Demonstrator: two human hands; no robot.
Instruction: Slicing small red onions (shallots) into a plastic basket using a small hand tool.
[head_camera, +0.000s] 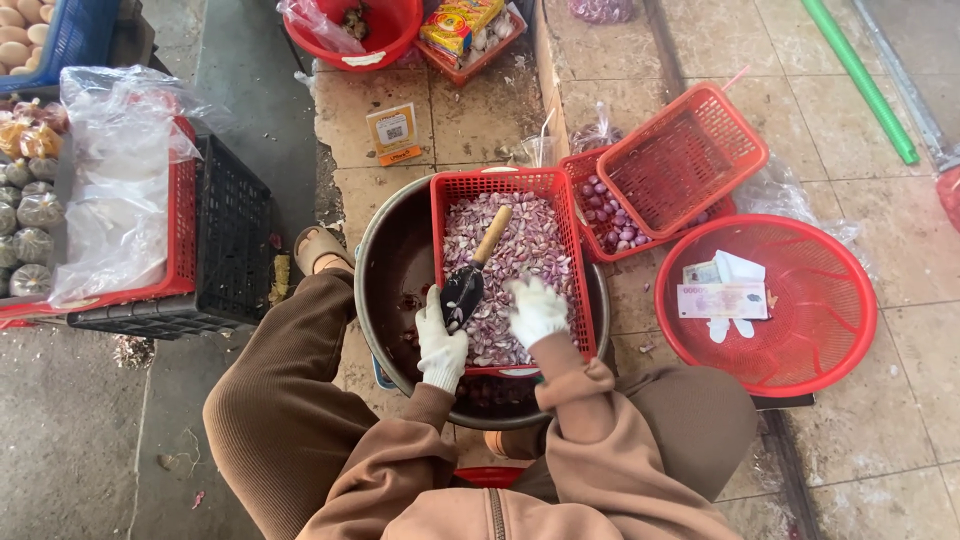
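Note:
A red rectangular basket (448, 215) full of purple-and-white shallot pieces (525, 245) sits on top of a big dark metal basin (385, 260). My left hand (440, 345), in a white glove, rests at the basket's near left edge, touching the dark blade of a small trowel (463, 290) with a wooden handle that lies in the pieces. My right hand (537, 308), also gloved in white, is pressed down on the shallot pieces near the basket's front, fingers curled. Brown sleeves and trousers fill the bottom of the view.
A tilted red basket (685, 155) leans on another basket holding whole shallots (605, 215). A round red basket (800, 350) at the right holds banknotes. A black crate (225, 240) and plastic-covered red crate (180, 215) stand at left. A red bucket (345, 40) stands at the top.

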